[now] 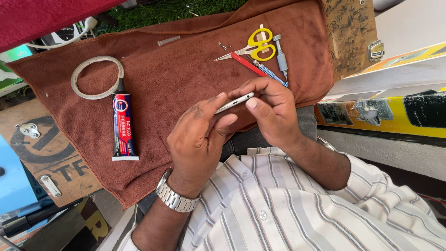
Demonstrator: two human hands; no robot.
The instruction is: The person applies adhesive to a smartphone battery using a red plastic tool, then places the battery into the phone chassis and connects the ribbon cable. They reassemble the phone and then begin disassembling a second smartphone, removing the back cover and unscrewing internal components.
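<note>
A brown towel (176,79) covers the work surface, with green turf beyond its far edge. On it lie one roll of tape (96,77) near the left edge, one glue tube (124,125) just beside it, and — at the far right corner — one pair of yellow scissors (253,45) among three slim tools (274,62). Both hands close on a slim phone (234,102), held edge-up over the towel's near edge — left hand (197,139) gripping from below, right hand (269,109) pinching its end.
</note>
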